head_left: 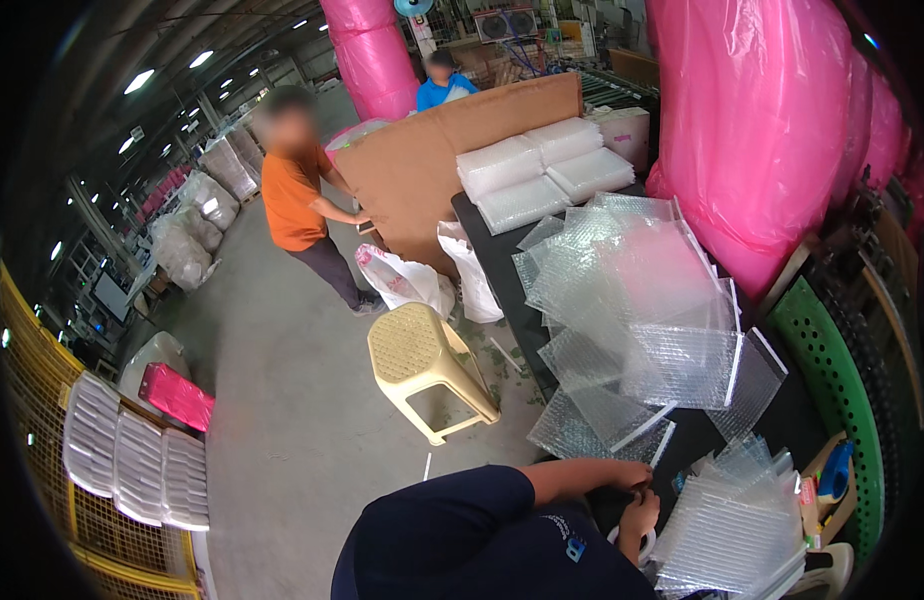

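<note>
My left hand and my right hand are close together at the near edge of the black table. The fingers of both are drawn in; whatever they hold is too small to make out. Just beyond them lies a spread of clear bubble-wrap bags with white edge strips, overlapping at many angles. Beside my right hand rests a stack of bubble-wrap bags, neater at its front. A white ring-shaped thing shows by my right wrist, partly hidden.
Flat bubble-wrap stacks sit at the table's far end. A cream plastic stool stands left of the table, near white sacks. A person in orange grips a large brown board. Pink wrapped rolls and a green perforated panel border the right.
</note>
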`<state>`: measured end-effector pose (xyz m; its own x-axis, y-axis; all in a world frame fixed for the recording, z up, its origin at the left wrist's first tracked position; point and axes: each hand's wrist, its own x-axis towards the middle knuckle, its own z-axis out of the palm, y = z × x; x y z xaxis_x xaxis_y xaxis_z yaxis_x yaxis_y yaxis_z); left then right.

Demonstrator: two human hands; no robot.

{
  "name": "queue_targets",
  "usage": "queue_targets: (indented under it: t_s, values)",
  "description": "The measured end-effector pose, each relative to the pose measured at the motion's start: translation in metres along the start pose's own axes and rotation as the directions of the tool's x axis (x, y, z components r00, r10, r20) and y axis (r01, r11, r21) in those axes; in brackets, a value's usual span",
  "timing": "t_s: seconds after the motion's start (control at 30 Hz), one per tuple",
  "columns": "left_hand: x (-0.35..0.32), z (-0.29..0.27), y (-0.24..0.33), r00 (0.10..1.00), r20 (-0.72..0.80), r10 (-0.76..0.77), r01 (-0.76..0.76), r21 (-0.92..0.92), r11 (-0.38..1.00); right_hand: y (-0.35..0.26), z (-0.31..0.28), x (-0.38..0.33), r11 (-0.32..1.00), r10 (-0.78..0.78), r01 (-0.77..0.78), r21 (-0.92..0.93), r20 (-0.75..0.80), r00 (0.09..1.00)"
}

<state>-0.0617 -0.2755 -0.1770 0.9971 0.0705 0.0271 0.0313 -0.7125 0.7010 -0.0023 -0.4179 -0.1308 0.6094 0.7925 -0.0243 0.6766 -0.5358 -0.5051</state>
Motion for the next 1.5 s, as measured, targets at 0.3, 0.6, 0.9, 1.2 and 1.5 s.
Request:
queue_targets:
  t_s: [0.3,0.6,0.9,1.2,1.5]
  values:
    - [-0.001,-0.001,-0.001,0.997,-0.008,-0.082,0.080,-0.106,0.991,0.013,0.005,0.004,0.993,-0.006,0.007,0.114,-0.009,1.000]
    - [0.011,0.033,-0.021,0.974,-0.062,-0.219,0.211,-0.120,0.970,-0.016,-0.006,0.000,0.989,0.003,-0.001,-0.148,0.013,1.000]
    - [0.013,0.044,-0.035,0.980,-0.142,-0.142,0.126,-0.113,0.986,-0.015,-0.013,0.011,0.993,0.111,-0.116,0.038,0.113,0.987]
    - [0.009,0.015,-0.005,0.954,-0.071,-0.292,0.275,-0.181,0.944,-0.001,-0.001,-0.004,0.984,-0.148,0.146,-0.097,-0.008,0.989]
    - [0.010,0.027,-0.006,0.967,-0.174,-0.185,0.171,-0.093,0.981,0.019,0.011,0.002,0.961,-0.139,0.156,0.229,-0.088,0.986]
